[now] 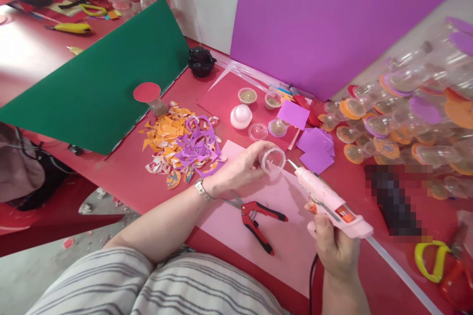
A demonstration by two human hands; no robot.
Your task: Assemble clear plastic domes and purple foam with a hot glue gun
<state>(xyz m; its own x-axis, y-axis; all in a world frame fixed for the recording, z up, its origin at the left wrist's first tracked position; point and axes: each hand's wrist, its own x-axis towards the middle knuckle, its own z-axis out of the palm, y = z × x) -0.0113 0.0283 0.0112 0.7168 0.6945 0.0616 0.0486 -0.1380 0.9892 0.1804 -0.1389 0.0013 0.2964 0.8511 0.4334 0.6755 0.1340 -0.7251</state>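
My left hand is closed around a small clear plastic cup, its round rim turned up toward me. In my right hand is a pink hot glue gun, gripped by the handle, with a glue stick coming out of its back end. The metal nozzle points at the cup's rim and is close to it; whether they touch I cannot tell. Red-handled pruning shears lie on the pink sheet below my left hand. Purple paper squares lie just beyond the nozzle.
Orange and purple paper scraps are heaped at the left, before a green board. Joined cups with sand-like filling are stacked at the right. Yellow-handled scissors lie at the lower right. A white-pink round container stands mid-table.
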